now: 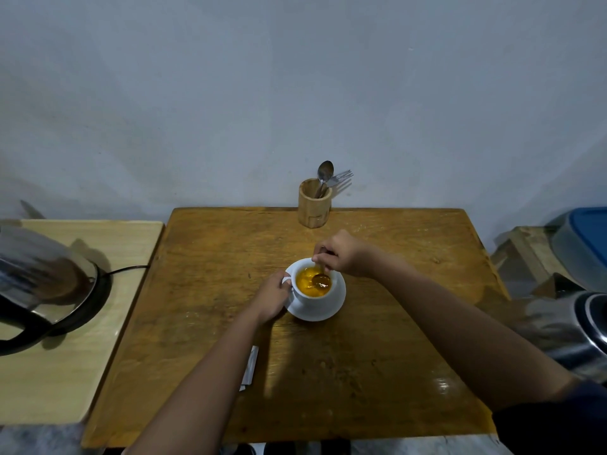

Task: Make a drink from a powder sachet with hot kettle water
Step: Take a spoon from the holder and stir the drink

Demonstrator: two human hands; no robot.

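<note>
A white cup (312, 298) stands on a white saucer (331, 311) in the middle of the brown wooden table (377, 356). The cup holds orange liquid (307, 282). My left hand (271, 297) grips the cup's handle on its left side. My right hand (341, 254) hovers over the cup's far rim and pinches a spoon (321, 280), whose bowl dips into the drink. A steel electric kettle (39, 280) sits on its base on the pale side table at the left. A white sachet (249, 366) lies on the table, mostly hidden by my left forearm.
A wooden holder (314, 205) with a spoon and a fork stands at the table's far edge against the wall. A second shiny metal vessel (578, 326) is at the right edge. A blue-lidded container (584, 238) sits behind it. The kettle's cord (128, 269) runs toward the brown table.
</note>
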